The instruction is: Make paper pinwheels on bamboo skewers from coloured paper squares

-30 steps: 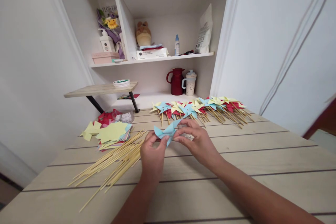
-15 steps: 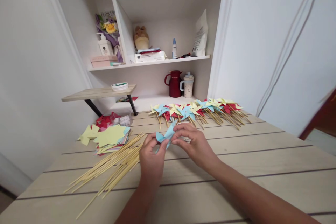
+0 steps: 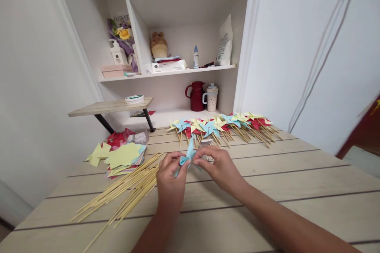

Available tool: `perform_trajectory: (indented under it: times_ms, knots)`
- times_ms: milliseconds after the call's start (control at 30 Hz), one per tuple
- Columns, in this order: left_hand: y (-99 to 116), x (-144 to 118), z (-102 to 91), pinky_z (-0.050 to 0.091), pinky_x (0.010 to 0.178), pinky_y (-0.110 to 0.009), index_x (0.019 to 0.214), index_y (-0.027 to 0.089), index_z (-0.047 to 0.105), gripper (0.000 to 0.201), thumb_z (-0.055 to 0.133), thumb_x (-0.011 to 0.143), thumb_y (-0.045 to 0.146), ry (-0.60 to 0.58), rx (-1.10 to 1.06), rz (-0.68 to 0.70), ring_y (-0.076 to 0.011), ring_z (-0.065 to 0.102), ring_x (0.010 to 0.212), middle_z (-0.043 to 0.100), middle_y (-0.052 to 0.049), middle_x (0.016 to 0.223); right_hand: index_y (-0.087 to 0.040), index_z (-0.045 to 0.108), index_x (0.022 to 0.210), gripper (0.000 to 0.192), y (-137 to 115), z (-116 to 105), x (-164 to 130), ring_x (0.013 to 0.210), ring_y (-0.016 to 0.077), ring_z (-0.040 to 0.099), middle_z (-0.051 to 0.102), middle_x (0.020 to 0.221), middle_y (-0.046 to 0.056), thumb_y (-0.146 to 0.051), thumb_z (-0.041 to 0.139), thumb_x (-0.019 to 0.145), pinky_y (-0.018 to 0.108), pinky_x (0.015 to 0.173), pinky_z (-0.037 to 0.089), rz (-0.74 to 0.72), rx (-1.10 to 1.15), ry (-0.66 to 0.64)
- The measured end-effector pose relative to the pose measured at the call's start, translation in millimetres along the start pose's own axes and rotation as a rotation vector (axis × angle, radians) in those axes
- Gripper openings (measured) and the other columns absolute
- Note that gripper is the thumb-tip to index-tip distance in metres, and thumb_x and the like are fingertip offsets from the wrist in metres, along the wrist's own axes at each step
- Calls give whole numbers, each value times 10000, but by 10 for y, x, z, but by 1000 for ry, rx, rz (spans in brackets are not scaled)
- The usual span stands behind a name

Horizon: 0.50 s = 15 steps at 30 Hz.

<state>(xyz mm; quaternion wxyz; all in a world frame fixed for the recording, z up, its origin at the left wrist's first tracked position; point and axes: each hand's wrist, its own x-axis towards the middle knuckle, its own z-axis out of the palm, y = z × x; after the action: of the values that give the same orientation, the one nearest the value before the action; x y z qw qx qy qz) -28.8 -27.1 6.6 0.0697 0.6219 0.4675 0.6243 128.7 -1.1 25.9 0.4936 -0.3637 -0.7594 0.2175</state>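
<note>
A person's left hand (image 3: 170,178) and right hand (image 3: 218,166) meet above a pale wooden table (image 3: 297,189), their fingers (image 3: 198,161) pinched narrowly on a folded piece of light blue paper (image 3: 188,153). The blue paper stands nearly upright between the two hands, held just over the table near its middle, with one pointed flap rising above the fingertips.

To the left of the hands, a loose heap of thin bamboo sticks (image 3: 127,189) fans out across the table toward its near edge. Beyond the sticks lies a stack of cut paper squares (image 3: 124,157), yellow on top with red and blue edges showing beneath; more red scraps (image 3: 118,137) lie behind it.

Along the far side of the table, a row of finished paper pinwheels (image 3: 222,124) in blue, yellow and red lies on its sticks, well apart from the hands. Behind the row, a white shelf unit (image 3: 178,73) holds a dark red jug (image 3: 197,96) and a speckled white cup (image 3: 211,97) side by side on its lowest level.
</note>
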Motion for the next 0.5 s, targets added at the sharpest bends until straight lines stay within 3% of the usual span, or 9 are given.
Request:
perform_trajectory:
  times_ms: [500]
  knots:
    - [41, -4, 3, 476, 781, -299, 750, 241, 754, 74, 697, 767, 286, 11, -55, -66, -205, 631, 836, 681, -33, 856, -233, 696, 706, 75, -35, -7, 4, 746, 181, 640, 724, 753, -14, -222, 691, 780, 294, 733, 461, 100, 138, 24]
